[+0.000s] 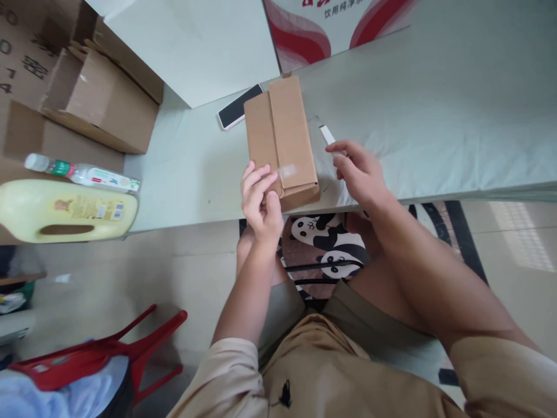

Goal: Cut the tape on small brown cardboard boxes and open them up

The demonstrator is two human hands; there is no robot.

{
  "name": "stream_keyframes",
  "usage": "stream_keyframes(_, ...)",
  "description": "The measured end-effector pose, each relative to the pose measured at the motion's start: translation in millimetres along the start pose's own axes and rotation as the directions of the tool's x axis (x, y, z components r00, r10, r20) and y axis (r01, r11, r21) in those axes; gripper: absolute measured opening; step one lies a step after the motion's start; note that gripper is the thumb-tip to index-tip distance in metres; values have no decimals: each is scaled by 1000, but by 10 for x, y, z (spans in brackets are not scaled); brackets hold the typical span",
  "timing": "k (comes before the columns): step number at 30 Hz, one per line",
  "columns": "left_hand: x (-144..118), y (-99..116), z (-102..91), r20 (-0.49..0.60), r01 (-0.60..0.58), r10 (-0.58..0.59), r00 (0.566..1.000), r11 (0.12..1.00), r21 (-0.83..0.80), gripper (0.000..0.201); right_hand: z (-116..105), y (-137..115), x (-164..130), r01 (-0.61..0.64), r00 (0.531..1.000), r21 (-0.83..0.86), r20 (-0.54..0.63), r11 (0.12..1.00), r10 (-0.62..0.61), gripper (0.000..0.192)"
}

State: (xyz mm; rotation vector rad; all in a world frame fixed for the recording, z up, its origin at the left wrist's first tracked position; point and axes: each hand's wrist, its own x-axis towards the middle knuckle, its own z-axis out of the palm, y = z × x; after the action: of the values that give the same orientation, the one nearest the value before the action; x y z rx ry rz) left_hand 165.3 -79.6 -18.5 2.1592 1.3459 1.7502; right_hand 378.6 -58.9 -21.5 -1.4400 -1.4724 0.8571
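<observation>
A small brown cardboard box (pixel 289 130) rests on the cloth-covered table, with a strip of clear tape across the seam near its close end. My left hand (pixel 261 194) grips the box's near left corner, fingers over the top and thumb at the front edge. To the right of the box, my right hand (pixel 359 171) pinches a slim white utility knife (pixel 327 134), its dark tip pointing away from me. The knife is apart from the box. Whether its blade is out is too small to tell.
A black-and-white phone-like slab (pixel 239 107) lies behind the box, near a large white carton (pixel 195 46). At left are an open cardboard box (pixel 108 96), a water bottle (pixel 82 173) and a yellow jug (pixel 69 210). A red stool (pixel 143 348) stands on the floor.
</observation>
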Motion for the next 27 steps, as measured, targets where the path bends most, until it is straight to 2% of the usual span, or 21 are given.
stream_keyframes(4, -7, 87, 26, 21, -39, 37, 999, 991, 129, 39, -8, -148, -213, 296, 951, -68, -72, 953, -300, 26)
stream_keyframes(7, -30, 165, 21, 66, -69, 57, 996, 980, 185, 35, -14, -227, -333, 375, 902, -114, -182, 920, -391, 12)
stream_keyframes(9, -49, 209, 18, 85, -71, 55, 995, 977, 201, 33, -25, -267, -385, 432, 835, -128, -317, 893, -450, 13)
stream_keyframes(11, -67, 241, 26, 91, -64, 47, 995, 977, 203, 31, -44, -313, -428, 533, 730, -146, -419, 834, -540, 12)
stream_keyframes(13, -82, 256, 47, 78, -62, 48, 996, 980, 189, 26, -61, -373, -479, 637, 640, -167, -430, 752, -637, 12)
stream_keyframes(15, -95, 256, 76, 62, -65, 55, 997, 982, 179, 23, -61, -439, -541, 710, 599, -170, -365, 684, -713, 13)
stream_keyframes(17, -105, 247, 100, 55, -64, 55, 997, 982, 180, 22, -32, -491, -602, 751, 600, -129, -276, 647, -751, 18)
stream_keyframes(20, -112, 238, 115, 51, -63, 55, 997, 980, 187, 22, 52, -515, -671, 760, 633, -61, -155, 647, -758, 20)
stream_keyframes(25, -107, 255, 97, 57, -71, 61, 996, 980, 185, 19, 161, -521, -736, 673, 708, -260, -46, 693, -705, 12)
stream_keyframes(27, -110, 266, 91, 63, -62, 51, 997, 980, 190, 19, 168, -543, -751, 641, 718, -350, -41, 684, -694, 11)
